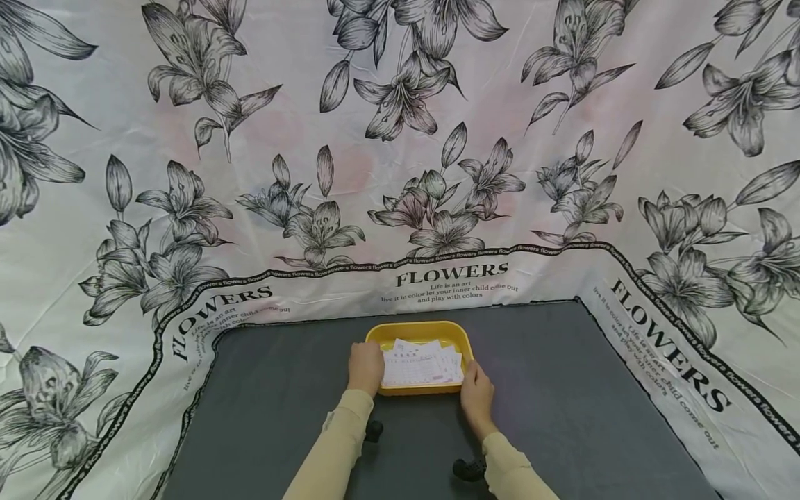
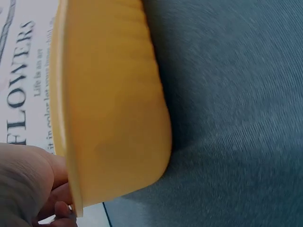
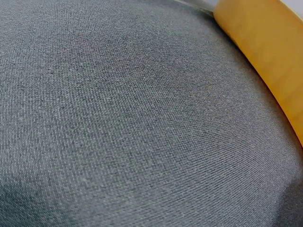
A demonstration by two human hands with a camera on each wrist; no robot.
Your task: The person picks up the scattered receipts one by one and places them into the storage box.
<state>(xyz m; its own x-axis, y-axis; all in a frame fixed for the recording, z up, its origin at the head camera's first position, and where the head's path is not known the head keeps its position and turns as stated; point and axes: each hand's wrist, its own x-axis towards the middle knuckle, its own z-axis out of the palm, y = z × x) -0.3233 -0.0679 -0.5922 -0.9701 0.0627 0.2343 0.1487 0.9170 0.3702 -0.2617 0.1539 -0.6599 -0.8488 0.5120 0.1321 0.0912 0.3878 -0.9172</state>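
A yellow plastic tray (image 1: 425, 390) with raised sides lies on the dark grey surface, close to the back. Several white paper slips (image 1: 415, 364) with printed lines overlap inside it. My left hand (image 1: 366, 367) grips the tray's left rim; in the left wrist view its fingers (image 2: 59, 191) curl over the edge of the tray wall (image 2: 113, 104). On the opposite side my right hand (image 1: 478, 396) holds the right front corner, thumb up at the rim. The right wrist view catches only the tray's outer side (image 3: 270, 42), with that hand out of frame.
Dark grey cloth (image 1: 562, 417) covers the work surface. White fabric walls (image 1: 437, 285) with black flower prints and lettering rise at the back and both sides. A small black device (image 1: 373, 430) sits by the left wrist, another black device (image 1: 469, 470) by the right.
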